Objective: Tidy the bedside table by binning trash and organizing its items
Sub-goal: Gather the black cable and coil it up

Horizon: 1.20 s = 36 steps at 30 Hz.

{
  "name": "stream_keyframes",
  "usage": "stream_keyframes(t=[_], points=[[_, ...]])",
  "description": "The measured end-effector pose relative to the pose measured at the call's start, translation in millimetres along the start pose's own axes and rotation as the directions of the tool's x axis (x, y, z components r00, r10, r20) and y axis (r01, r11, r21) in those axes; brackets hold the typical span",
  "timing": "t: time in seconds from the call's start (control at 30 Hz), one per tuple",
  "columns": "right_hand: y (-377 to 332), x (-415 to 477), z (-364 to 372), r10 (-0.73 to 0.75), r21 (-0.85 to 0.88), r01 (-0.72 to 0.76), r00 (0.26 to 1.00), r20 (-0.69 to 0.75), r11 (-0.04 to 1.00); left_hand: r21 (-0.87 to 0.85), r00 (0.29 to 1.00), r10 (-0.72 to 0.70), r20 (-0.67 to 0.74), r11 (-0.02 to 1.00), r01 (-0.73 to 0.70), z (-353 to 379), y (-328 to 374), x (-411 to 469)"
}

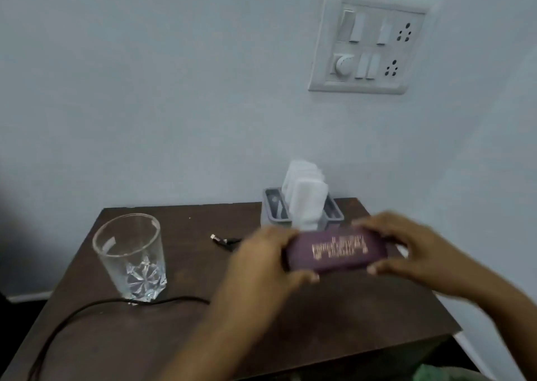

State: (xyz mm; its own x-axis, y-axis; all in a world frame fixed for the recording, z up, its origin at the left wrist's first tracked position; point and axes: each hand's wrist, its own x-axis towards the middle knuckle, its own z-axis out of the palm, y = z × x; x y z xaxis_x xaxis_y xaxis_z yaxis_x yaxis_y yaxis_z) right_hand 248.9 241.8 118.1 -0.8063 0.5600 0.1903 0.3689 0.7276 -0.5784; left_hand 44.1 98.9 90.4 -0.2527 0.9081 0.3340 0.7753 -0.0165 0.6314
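Left hand (261, 253) and right hand (406, 244) grip the purple case (337, 253) by its ends, over the counter (189, 264), just before the grey tray (332, 206). Risk I note: a forearm snagging the black cable (186, 298) at the glass (130, 255) base could tip it.

1. Wall (174, 90): pale blue-grey, plain, filling the far and upper part of your view.
2. Switch panel (369, 42): white, mounted on that wall, upper right. The top row has rocker switches (357, 27) with a socket (404, 32) at its right end. The bottom row has a round dial (343, 64) at the left, then more rockers, then a second socket (390, 68).
3. Skirting board (29, 296): a white strip at the wall's foot, far left (you'll find a matching strip at the near right edge).
4. Green cloth (430, 376): only a corner shows at the near right bottom edge, too blurred to identify.
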Motion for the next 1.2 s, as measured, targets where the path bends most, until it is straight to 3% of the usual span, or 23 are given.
stream_keyframes(t=[0.17, 0.53, 0.57, 0.63, 0.67, 0.73, 0.8, 0.87, 0.93, 1.03, 1.13, 1.2], points=[[62, -39, 48, 0.167, 0.093, -0.174, 0.983, 0.08, 0.98, -0.074, 0.982, -0.1, 0.162, 0.991, 0.113, 67, -24, -19], [68, -36, 52, 0.209, 0.087, -0.221, 0.969, 0.129, 0.971, -0.058, 0.99, -0.063, 0.127, 0.996, 0.071, 72, -30, -26], [65, -40, 52, 0.217, 0.066, -0.224, 0.971, 0.098, 0.972, -0.089, 0.998, -0.029, 0.064, 0.995, 0.035, 64, -30, -33], [54, -47, 56, 0.185, -0.024, -0.188, 0.979, -0.08, 0.982, -0.124, 0.976, -0.006, -0.217, 0.992, -0.021, 42, -32, -51], [43, -50, 61, 0.132, -0.067, -0.148, 0.972, -0.196, 0.987, -0.121, 0.922, -0.035, -0.385, 0.993, -0.013, 27, -34, -61], [11, -51, 81, -0.043, -0.149, -0.013, 0.929, -0.367, 0.989, -0.126, 0.742, -0.148, -0.654, 0.988, 0.087, -6, -48, -78], [-19, -46, 115, -0.242, -0.225, 0.164, 0.892, -0.382, 0.96, -0.156, 0.597, -0.29, -0.748, 0.951, 0.266, -35, -74, -86], [-41, -35, 155, -0.357, -0.228, 0.301, 0.895, -0.268, 0.926, -0.207, 0.614, -0.448, -0.65, 0.882, 0.424, -53, -101, -83], [-55, -20, 189, -0.337, -0.178, 0.309, 0.928, -0.159, 0.934, -0.219, 0.702, -0.482, -0.524, 0.873, 0.436, -61, -117, -78], [-79, 6, 219, -0.193, -0.003, 0.194, 0.973, -0.127, 0.981, -0.215, 0.8, -0.428, -0.421, 0.904, 0.371, -63, -130, -71], [-99, 35, 232, -0.001, 0.213, 0.013, 0.998, -0.056, 0.977, -0.229, 0.796, -0.44, -0.415, 0.898, 0.376, -60, -141, -70], [-108, 55, 240, 0.036, 0.302, -0.026, 0.999, -0.03, 0.953, -0.241, 0.787, -0.435, -0.438, 0.9, 0.363, -58, -145, -70]])
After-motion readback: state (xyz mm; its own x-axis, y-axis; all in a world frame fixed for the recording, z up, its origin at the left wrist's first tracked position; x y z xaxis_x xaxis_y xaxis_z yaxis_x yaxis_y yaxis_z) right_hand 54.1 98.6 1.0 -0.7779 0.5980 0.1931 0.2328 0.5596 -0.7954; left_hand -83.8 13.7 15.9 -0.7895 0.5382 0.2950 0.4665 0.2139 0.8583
